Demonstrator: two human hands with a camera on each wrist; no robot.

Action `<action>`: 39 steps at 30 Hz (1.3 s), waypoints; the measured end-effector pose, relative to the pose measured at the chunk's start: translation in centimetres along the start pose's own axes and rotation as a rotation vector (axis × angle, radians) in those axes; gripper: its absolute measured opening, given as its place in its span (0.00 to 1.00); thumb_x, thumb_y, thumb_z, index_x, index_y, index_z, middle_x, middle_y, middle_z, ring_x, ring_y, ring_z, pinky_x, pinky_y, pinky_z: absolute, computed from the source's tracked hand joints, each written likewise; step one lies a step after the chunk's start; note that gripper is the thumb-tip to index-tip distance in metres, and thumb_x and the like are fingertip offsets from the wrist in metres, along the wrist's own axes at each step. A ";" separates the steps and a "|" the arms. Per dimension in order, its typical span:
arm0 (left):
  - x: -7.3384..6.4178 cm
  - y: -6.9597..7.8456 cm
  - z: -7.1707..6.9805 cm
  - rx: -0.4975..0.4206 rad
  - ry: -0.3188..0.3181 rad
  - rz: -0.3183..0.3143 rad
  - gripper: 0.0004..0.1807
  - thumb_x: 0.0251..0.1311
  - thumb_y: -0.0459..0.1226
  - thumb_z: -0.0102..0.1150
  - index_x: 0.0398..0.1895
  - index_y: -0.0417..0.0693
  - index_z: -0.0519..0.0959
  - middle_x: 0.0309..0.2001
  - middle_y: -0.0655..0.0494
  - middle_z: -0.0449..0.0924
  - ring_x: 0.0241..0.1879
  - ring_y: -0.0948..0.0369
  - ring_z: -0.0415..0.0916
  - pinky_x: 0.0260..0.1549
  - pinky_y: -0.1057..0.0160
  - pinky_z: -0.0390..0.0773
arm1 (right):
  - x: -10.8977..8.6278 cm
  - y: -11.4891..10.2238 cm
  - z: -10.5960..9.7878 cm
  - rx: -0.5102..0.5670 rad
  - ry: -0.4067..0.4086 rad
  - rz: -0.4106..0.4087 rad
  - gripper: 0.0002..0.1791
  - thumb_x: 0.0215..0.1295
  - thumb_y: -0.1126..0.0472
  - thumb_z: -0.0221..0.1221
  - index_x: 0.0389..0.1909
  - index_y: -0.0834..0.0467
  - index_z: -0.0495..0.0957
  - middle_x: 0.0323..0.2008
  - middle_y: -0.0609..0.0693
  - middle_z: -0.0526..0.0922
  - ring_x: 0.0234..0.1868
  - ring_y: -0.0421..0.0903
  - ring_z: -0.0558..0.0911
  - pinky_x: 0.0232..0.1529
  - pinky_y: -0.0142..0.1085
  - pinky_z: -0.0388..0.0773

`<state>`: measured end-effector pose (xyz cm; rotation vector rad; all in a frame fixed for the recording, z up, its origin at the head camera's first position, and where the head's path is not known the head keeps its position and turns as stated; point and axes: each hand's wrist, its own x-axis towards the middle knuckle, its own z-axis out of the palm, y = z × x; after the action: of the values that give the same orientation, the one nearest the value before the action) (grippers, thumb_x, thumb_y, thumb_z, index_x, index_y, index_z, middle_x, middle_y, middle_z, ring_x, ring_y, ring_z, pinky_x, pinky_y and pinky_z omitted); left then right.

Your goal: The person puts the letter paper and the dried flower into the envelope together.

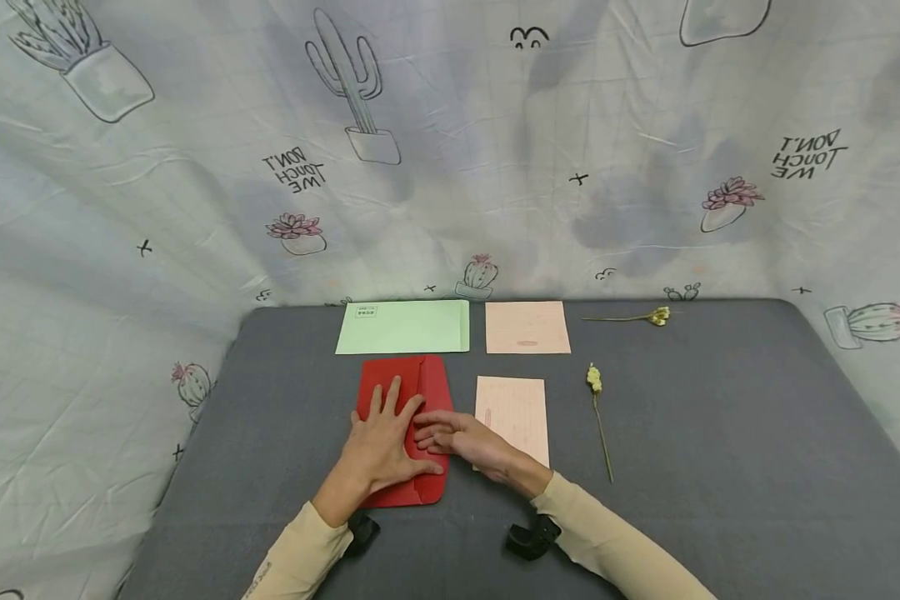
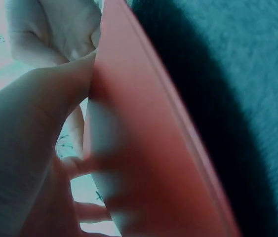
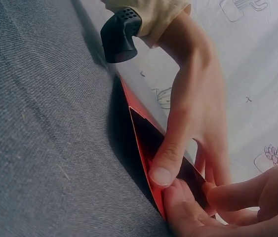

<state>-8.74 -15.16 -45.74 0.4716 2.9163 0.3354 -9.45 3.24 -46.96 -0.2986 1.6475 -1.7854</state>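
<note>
Gray table (image 1: 705, 467), cactus-print cloth (image 1: 450, 183) beyond — left hand (image 1: 381, 444) spread over, right hand (image 1: 478, 440) pinching, a red envelope (image 1: 435, 387).

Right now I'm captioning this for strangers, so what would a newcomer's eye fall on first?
Probably the bright red paper envelope near the middle of the grey fabric tabletop, with the left hand spread over it and the right hand at its opening. Beyond the tabletop rises a white cloth backdrop printed with cactus drawings. The rectangular pale-green paper piece might come next, lying just past the envelope.
</note>
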 end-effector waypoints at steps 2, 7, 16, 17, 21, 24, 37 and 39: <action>0.0 0.0 0.1 0.007 0.006 -0.001 0.55 0.38 0.67 0.71 0.70 0.51 0.65 0.75 0.37 0.50 0.72 0.35 0.47 0.50 0.23 0.63 | 0.0 0.0 0.0 0.001 0.002 -0.005 0.23 0.72 0.72 0.43 0.67 0.68 0.66 0.56 0.62 0.77 0.57 0.53 0.78 0.60 0.41 0.74; 0.1 -0.1 0.2 0.002 0.015 -0.003 0.55 0.37 0.67 0.71 0.69 0.52 0.65 0.75 0.38 0.50 0.72 0.35 0.48 0.50 0.23 0.64 | -0.1 -0.2 -0.2 0.033 0.014 -0.003 0.26 0.73 0.70 0.46 0.70 0.72 0.58 0.60 0.67 0.73 0.56 0.57 0.79 0.59 0.43 0.75; 0.1 -0.1 0.3 -0.027 0.035 -0.007 0.55 0.35 0.66 0.73 0.68 0.53 0.65 0.75 0.38 0.49 0.72 0.36 0.47 0.50 0.23 0.63 | -0.1 -0.2 -0.5 0.057 0.024 0.009 0.28 0.74 0.68 0.48 0.70 0.74 0.57 0.63 0.69 0.70 0.56 0.57 0.80 0.58 0.43 0.76; 0.1 0.0 0.3 -0.025 0.035 -0.008 0.55 0.35 0.66 0.73 0.68 0.53 0.65 0.75 0.38 0.49 0.72 0.36 0.47 0.50 0.23 0.63 | -0.2 -0.2 -0.6 0.051 0.015 0.001 0.28 0.74 0.67 0.49 0.70 0.74 0.57 0.64 0.69 0.70 0.56 0.57 0.79 0.58 0.43 0.76; 0.3 0.0 0.3 -0.019 0.033 -0.010 0.56 0.35 0.66 0.73 0.68 0.53 0.65 0.75 0.38 0.49 0.72 0.35 0.47 0.50 0.23 0.63 | -0.7 -0.1 -1.2 0.015 -0.014 -0.033 0.27 0.74 0.65 0.51 0.69 0.74 0.59 0.63 0.68 0.71 0.57 0.58 0.79 0.58 0.43 0.76; 0.3 0.1 0.3 -0.022 0.033 -0.018 0.56 0.34 0.65 0.74 0.68 0.52 0.65 0.75 0.38 0.49 0.72 0.35 0.48 0.50 0.23 0.63 | -1.3 -0.4 -2.1 0.013 -0.030 -0.041 0.27 0.74 0.63 0.52 0.68 0.73 0.61 0.63 0.68 0.72 0.56 0.57 0.80 0.58 0.43 0.75; 0.4 -0.1 0.2 -0.012 0.033 -0.023 0.57 0.31 0.66 0.75 0.67 0.52 0.65 0.74 0.38 0.51 0.72 0.35 0.49 0.50 0.23 0.64 | -4.9 -2.2 -9.1 -0.317 0.207 -0.085 0.27 0.65 0.65 0.62 0.63 0.70 0.70 0.57 0.65 0.79 0.55 0.56 0.81 0.50 0.35 0.78; 0.3 -0.1 0.1 -0.010 0.036 -0.021 0.56 0.31 0.65 0.75 0.67 0.53 0.65 0.74 0.38 0.51 0.72 0.35 0.49 0.50 0.23 0.64 | -5.5 -2.4 -10.0 -0.365 0.240 -0.103 0.27 0.65 0.65 0.62 0.63 0.70 0.70 0.56 0.66 0.78 0.55 0.57 0.81 0.50 0.37 0.79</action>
<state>-9.06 -15.14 -45.94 0.4375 2.9508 0.3588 -12.02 14.48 -44.96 -0.3462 2.1685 -1.6357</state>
